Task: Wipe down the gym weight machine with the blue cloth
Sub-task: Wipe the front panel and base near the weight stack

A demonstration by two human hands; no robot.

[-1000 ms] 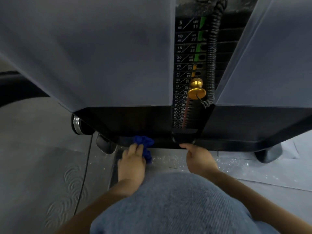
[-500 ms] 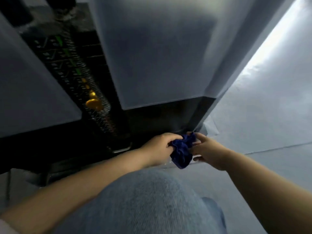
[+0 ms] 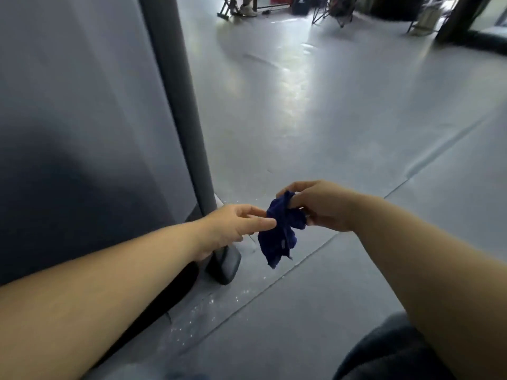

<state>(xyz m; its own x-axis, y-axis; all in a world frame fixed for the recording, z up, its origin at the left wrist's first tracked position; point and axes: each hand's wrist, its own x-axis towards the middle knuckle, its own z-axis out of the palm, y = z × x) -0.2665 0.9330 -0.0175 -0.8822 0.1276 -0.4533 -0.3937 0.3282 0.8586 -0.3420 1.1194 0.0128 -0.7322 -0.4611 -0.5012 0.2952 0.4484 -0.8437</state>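
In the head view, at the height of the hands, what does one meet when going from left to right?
grey panel of the weight machine → left hand → blue cloth → right hand, which pinches the cloth's top.

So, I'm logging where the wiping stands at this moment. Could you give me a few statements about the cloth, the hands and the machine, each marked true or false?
1. The right hand grips the blue cloth, which hangs clear of the floor. True.
2. The cloth is pressed against the machine's grey panel. False: it is held in the air, apart from the panel.
3. The left hand lies flat on the floor. False: it reaches toward the cloth, fingers at its edge.
4. A black foot of the machine stands on the floor below the left hand. True.
5. The weight stack's yellow pin is in view. False: no stack or pin shows here.
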